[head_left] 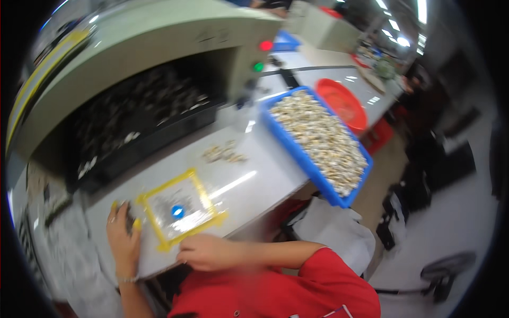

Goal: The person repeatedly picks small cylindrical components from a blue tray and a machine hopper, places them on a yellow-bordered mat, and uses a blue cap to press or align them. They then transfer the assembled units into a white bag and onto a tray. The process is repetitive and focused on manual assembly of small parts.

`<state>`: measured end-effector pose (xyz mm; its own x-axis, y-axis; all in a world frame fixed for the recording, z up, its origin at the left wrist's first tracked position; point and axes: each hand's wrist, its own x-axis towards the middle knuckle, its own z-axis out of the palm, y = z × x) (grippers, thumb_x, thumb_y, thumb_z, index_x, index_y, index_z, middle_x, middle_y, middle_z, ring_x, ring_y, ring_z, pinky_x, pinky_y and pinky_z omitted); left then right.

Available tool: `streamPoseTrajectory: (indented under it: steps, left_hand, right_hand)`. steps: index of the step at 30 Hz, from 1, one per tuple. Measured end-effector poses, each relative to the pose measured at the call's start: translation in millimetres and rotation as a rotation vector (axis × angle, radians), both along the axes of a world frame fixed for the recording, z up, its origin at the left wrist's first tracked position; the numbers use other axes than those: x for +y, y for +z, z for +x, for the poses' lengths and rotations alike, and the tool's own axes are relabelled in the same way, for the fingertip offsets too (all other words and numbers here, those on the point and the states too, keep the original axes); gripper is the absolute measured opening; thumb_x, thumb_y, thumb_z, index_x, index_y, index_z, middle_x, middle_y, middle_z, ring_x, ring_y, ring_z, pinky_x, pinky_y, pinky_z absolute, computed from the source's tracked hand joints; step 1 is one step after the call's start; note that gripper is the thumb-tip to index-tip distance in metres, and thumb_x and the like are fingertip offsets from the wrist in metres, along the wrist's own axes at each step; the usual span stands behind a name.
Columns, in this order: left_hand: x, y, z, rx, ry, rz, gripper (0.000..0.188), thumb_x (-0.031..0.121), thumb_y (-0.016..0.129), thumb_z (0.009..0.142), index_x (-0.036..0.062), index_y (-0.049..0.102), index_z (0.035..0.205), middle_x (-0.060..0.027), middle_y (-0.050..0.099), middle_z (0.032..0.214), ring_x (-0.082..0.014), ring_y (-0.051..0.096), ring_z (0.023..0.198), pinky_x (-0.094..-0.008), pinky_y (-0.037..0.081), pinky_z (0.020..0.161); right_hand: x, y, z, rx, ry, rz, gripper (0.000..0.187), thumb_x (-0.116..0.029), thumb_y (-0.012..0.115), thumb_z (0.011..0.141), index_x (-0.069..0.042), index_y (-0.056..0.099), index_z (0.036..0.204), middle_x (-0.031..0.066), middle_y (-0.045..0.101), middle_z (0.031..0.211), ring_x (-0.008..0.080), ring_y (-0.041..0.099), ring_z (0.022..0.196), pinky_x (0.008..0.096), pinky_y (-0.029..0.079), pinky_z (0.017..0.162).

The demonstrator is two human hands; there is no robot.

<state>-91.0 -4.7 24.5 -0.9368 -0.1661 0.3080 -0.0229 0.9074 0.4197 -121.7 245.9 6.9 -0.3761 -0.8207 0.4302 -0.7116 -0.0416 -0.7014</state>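
Note:
My left hand is at the left on the white table, closed around a small dark object whose kind does not show. Yellow covers sit on the tips of its thumb and a finger. To its right, a square framed in yellow tape lies on the tabletop, with a small blue disc and dark specks inside. My right hand is beside the square's near edge, fingers curled in. Whatever they hold, if anything, is hidden.
A grey machine with red and green buttons stands behind; dark pieces fill its black tray. Several small pale pieces lie on the table. At right are a blue crate of pale pieces and a red basin.

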Motion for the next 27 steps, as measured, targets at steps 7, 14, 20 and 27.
streamPoseTrajectory:
  steps: [7,14,20,27]
  left_hand:
    - [-4.8,-7.9,23.4,0.238,0.013,0.184,0.051,0.032,0.045,0.097,-0.0049,0.045,0.133,-0.0235,0.039,0.143,-0.0371,0.034,0.134,-0.0437,0.026,0.109]
    - [4.0,-33.4,57.9,0.163,0.097,0.006,0.078,0.061,0.048,0.089,0.0026,0.039,0.140,-0.0228,0.027,0.150,-0.0391,0.023,0.139,-0.0505,0.023,0.110]
    - [27.9,-16.9,58.3,-0.098,0.207,-0.142,0.084,0.040,0.070,0.076,0.0073,0.032,0.144,-0.0204,0.021,0.153,-0.0388,0.012,0.144,-0.0640,0.017,0.107]
    - [31.2,-19.0,57.4,-0.056,0.248,-0.074,0.087,0.030,0.073,0.071,0.0092,0.032,0.145,-0.0201,0.020,0.153,-0.0400,0.010,0.144,-0.0656,0.017,0.107]
  right_hand:
    - [-57.9,2.2,-9.0,0.091,-0.105,0.017,0.014,-0.007,0.058,0.077,-0.001,0.058,0.089,0.0153,0.053,0.089,0.0329,0.055,0.086,0.0411,0.046,0.072]
    - [-80.8,2.6,-4.0,0.095,-0.122,0.020,0.019,-0.009,0.056,0.081,0.001,0.061,0.096,0.0167,0.056,0.099,0.0332,0.057,0.094,0.0391,0.049,0.080]
    - [26.4,8.4,-43.3,0.213,-0.557,-0.041,0.027,-0.002,0.059,0.077,-0.002,0.063,0.104,0.0160,0.061,0.103,0.0340,0.059,0.096,0.0399,0.050,0.083]
    - [118.9,16.5,-103.4,0.095,-0.918,0.114,0.056,-0.018,0.072,0.077,-0.010,0.054,0.129,0.0181,0.051,0.128,0.0366,0.051,0.115,0.0417,0.043,0.096]
